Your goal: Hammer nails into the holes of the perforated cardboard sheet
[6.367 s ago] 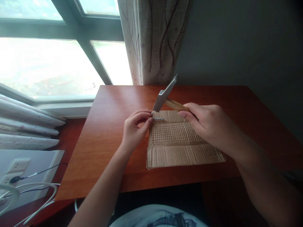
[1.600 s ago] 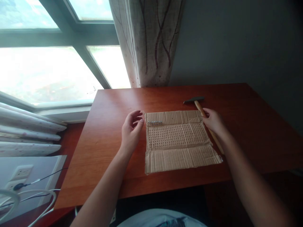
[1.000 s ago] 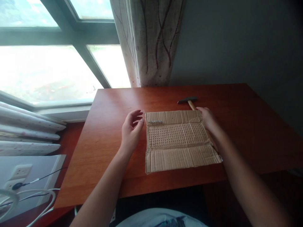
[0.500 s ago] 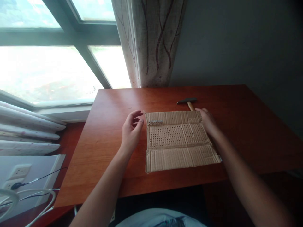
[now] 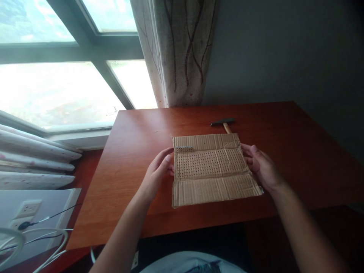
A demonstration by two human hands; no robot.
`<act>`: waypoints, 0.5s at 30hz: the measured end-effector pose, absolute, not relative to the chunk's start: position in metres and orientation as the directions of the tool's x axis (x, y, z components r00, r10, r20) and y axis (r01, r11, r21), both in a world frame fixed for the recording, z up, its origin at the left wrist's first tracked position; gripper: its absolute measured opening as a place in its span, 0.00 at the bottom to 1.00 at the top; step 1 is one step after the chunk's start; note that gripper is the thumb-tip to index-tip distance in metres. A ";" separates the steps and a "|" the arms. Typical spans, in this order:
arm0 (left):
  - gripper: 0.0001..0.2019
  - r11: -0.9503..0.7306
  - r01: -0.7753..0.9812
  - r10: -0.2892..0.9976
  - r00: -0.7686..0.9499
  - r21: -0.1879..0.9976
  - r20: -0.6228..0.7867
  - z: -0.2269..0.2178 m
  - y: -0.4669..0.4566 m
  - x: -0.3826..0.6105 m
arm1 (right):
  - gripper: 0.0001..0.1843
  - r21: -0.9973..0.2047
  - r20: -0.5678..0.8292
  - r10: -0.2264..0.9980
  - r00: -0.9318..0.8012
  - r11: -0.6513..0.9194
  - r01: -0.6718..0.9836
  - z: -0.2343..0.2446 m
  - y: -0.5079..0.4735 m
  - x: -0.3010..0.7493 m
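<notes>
A creased piece of cardboard [image 5: 212,187] lies on the table, its middle band punched with rows of small holes. Near its upper left corner a short row of small metallic pieces [image 5: 184,148] stands in it, too small to name. My left hand [image 5: 157,169] is at the left edge, fingers apart and slightly curled, thumb up. On the opposite side my right hand [image 5: 263,167] has its fingertips at the right edge and its thumb raised. Neither hand visibly grips the board. Just beyond the far edge lies a hammer [image 5: 223,122], its wooden handle partly hidden behind the cardboard.
The brown wooden table [image 5: 307,159] stands by a window [image 5: 57,94] and a patterned curtain [image 5: 184,49]. At lower left are a wall socket [image 5: 30,208] and white cables [image 5: 64,239]. A grey wall rises behind the table.
My right hand has come away from the hammer handle, back toward me to the cardboard's right edge. My left hand has moved slightly nearer me along the left edge.
</notes>
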State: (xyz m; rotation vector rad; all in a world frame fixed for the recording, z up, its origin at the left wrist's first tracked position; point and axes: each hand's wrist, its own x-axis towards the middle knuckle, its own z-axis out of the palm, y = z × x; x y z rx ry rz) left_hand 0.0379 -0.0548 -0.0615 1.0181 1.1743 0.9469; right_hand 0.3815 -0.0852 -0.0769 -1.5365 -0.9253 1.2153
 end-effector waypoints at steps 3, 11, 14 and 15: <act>0.28 0.245 -0.015 0.954 0.181 0.969 -0.238 -0.058 -0.066 0.046 | 0.29 -0.942 -0.332 0.939 0.085 -0.326 -0.082 -0.062 -0.097 0.365; 0.24 0.284 -0.062 0.933 0.248 0.957 -0.261 -0.062 -0.071 0.054 | 0.22 -0.913 -0.395 0.919 0.000 -0.392 -0.113 -0.053 -0.097 0.346; 0.24 0.284 -0.068 0.932 0.253 0.956 -0.259 -0.065 -0.070 0.056 | 0.19 -0.891 -0.429 0.903 0.021 -0.419 -0.177 -0.056 -0.096 0.345; 0.23 0.279 -0.066 0.934 0.250 0.958 -0.254 -0.065 -0.070 0.057 | 0.19 -0.884 -0.438 0.899 0.025 -0.425 -0.195 -0.056 -0.095 0.345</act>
